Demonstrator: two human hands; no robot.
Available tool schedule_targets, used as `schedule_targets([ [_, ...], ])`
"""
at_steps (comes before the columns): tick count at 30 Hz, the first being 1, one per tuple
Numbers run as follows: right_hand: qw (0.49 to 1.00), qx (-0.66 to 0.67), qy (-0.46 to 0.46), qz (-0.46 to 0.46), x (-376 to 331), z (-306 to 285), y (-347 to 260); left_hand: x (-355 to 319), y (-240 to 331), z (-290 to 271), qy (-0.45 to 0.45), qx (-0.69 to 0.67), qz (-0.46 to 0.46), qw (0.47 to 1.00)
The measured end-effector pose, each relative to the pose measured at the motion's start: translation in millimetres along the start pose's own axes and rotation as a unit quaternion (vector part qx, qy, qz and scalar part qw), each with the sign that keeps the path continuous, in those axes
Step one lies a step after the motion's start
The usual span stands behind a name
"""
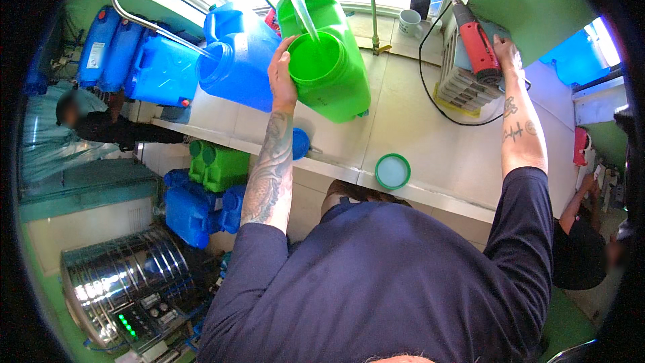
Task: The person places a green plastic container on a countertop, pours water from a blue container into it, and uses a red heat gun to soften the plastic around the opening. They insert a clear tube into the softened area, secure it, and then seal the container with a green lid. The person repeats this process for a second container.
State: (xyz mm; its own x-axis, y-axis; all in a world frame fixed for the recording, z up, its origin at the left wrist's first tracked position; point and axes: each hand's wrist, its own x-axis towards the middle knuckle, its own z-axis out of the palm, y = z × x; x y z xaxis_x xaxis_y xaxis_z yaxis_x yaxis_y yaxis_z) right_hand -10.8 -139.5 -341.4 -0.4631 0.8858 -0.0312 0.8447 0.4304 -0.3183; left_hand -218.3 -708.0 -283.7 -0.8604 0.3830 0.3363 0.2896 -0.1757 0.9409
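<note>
My left hand (282, 70) grips the rim of a green water jug (332, 60) that stands tilted on the white tiled counter (410, 114). A clear stream of water from a thin pipe (299, 7) runs into the jug's wide mouth. My right hand (505, 50) reaches to the back right and rests on a red heat gun (476, 44) lying on a ribbed grey box (463, 81). A green-rimmed lid (392, 171) lies near the counter's front edge. A blue cap (300, 143) sits beside my left forearm.
A blue jug (238, 60) stands left of the green one, with more blue jugs (127, 54) farther left. Green and blue jugs (201, 188) are stacked below the counter beside a steel tank (121, 282). A white mug (408, 22) sits at the back. Other people stand at left and right.
</note>
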Motion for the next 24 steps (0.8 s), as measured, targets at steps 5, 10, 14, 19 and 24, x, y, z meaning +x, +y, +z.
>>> schedule_targets([
  [5,1.000,-0.005,-0.003,0.013,-7.4,-4.5,-6.0,0.4,-0.5,-0.9,0.007,0.005,-0.001,1.000],
  [10,1.000,-0.014,0.008,0.014,-13.0,-9.0,-8.6,0.2,-0.1,0.6,0.012,0.000,-0.009,1.000],
  [14,1.000,-0.007,-0.019,0.010,-5.3,-6.1,-3.2,-0.4,0.4,1.6,0.019,-0.010,-0.016,1.000],
  [19,1.000,-0.006,-0.016,0.011,7.7,3.9,2.5,-1.2,-1.7,0.5,0.014,-0.017,0.000,1.000],
  [24,1.000,-0.005,0.000,0.010,8.4,5.2,5.3,0.3,-5.4,-0.4,0.010,-0.041,-0.001,0.999],
])
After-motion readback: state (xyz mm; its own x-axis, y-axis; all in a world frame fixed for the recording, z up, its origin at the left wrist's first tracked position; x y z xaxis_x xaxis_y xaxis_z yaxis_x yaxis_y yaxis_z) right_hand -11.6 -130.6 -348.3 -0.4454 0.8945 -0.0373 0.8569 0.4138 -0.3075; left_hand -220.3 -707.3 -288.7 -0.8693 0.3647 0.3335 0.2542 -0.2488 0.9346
